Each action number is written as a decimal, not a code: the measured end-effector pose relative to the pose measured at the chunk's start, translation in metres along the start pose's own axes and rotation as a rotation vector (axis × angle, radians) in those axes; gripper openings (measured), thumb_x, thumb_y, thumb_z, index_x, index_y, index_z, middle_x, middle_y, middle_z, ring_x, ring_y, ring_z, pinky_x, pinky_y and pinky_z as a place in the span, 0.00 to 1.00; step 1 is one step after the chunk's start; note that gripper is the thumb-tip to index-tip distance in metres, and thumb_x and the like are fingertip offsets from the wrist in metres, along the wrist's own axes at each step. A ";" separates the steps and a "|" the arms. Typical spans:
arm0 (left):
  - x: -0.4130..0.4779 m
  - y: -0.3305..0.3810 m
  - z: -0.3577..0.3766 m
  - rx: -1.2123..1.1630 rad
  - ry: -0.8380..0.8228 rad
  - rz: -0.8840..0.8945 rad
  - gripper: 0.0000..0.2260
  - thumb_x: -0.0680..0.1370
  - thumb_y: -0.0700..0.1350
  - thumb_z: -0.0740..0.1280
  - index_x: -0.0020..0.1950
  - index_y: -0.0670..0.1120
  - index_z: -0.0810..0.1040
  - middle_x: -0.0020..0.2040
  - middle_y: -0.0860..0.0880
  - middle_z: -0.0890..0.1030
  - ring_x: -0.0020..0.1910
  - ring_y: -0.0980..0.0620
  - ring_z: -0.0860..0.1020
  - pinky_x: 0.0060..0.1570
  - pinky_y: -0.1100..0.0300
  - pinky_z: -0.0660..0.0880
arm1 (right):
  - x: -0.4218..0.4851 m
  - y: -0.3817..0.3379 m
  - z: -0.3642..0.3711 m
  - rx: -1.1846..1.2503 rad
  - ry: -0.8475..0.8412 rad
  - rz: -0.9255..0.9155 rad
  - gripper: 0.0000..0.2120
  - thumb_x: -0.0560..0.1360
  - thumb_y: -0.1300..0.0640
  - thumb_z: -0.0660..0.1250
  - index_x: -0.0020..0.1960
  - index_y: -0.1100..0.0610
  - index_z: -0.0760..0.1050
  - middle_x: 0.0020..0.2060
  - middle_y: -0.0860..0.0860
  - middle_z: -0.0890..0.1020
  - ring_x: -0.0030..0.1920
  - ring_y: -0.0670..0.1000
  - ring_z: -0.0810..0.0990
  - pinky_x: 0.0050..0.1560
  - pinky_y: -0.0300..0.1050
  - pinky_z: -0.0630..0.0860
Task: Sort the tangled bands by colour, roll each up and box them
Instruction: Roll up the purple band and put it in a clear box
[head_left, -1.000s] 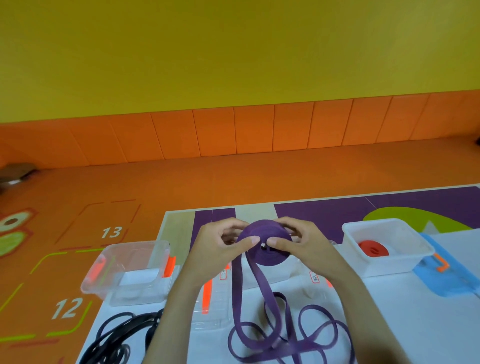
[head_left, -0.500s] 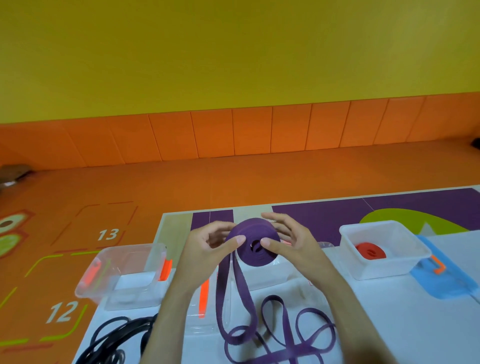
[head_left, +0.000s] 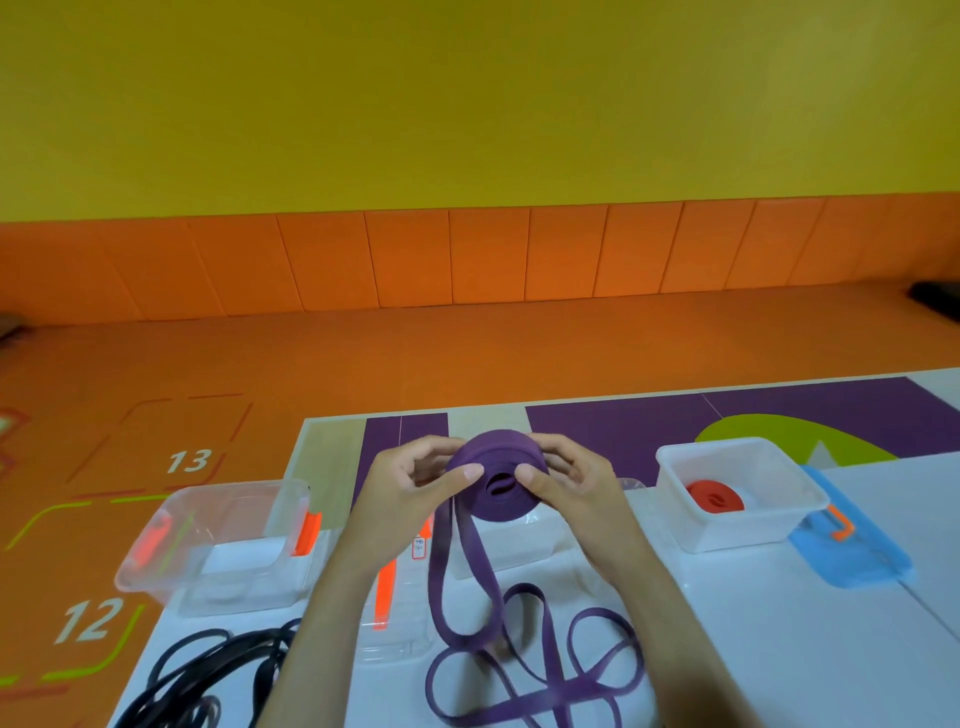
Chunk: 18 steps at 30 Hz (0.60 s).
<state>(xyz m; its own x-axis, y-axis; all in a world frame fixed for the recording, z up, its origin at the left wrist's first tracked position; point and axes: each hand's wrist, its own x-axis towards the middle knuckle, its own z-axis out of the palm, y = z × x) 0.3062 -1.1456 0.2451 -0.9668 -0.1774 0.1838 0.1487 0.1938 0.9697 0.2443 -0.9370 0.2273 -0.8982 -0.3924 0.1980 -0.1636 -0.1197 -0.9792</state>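
A half-rolled purple band (head_left: 496, 473) is held up above the table between both hands. My left hand (head_left: 410, 483) grips its left side, thumb on the face of the roll. My right hand (head_left: 569, 480) grips the right side the same way. The loose purple tail (head_left: 524, 670) hangs down and lies in loops on the white table. A red rolled band (head_left: 714, 501) lies in the white box (head_left: 737, 535) at the right. Black bands (head_left: 208, 675) lie tangled at the lower left. A clear box (head_left: 511, 551) stands partly hidden behind the roll.
A clear plastic box (head_left: 171, 551) stands at the table's left edge. Clear lids with orange clips (head_left: 384, 587) lie flat beneath my left forearm. A blue lid (head_left: 852, 556) lies right of the white box. Orange floor lies beyond the table.
The roll has turned a little in my hands and more of the loose tail is wound on it. The view has shifted slightly.
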 end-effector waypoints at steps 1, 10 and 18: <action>0.001 0.000 -0.003 0.029 -0.035 -0.009 0.08 0.77 0.40 0.76 0.55 0.48 0.86 0.50 0.52 0.89 0.50 0.54 0.87 0.50 0.62 0.81 | 0.000 -0.001 -0.005 -0.046 -0.046 0.011 0.14 0.78 0.58 0.75 0.64 0.55 0.82 0.58 0.51 0.87 0.62 0.53 0.85 0.68 0.54 0.78; 0.002 -0.002 0.007 -0.007 -0.092 -0.056 0.10 0.78 0.43 0.75 0.59 0.47 0.83 0.50 0.51 0.89 0.50 0.54 0.86 0.46 0.63 0.80 | 0.005 -0.004 -0.008 0.003 0.051 0.022 0.12 0.76 0.62 0.76 0.58 0.52 0.86 0.51 0.53 0.89 0.55 0.57 0.87 0.55 0.49 0.84; 0.004 -0.009 -0.001 -0.010 -0.076 -0.052 0.07 0.80 0.44 0.73 0.58 0.47 0.83 0.52 0.50 0.89 0.53 0.51 0.86 0.54 0.59 0.81 | 0.001 0.008 -0.001 0.198 0.047 0.165 0.16 0.75 0.57 0.76 0.61 0.57 0.84 0.56 0.58 0.88 0.58 0.61 0.86 0.59 0.54 0.83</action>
<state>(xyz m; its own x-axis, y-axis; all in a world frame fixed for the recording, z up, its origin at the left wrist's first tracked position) 0.3016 -1.1494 0.2373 -0.9863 -0.1133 0.1203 0.0991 0.1770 0.9792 0.2415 -0.9375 0.2191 -0.9247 -0.3797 0.0292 0.0661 -0.2356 -0.9696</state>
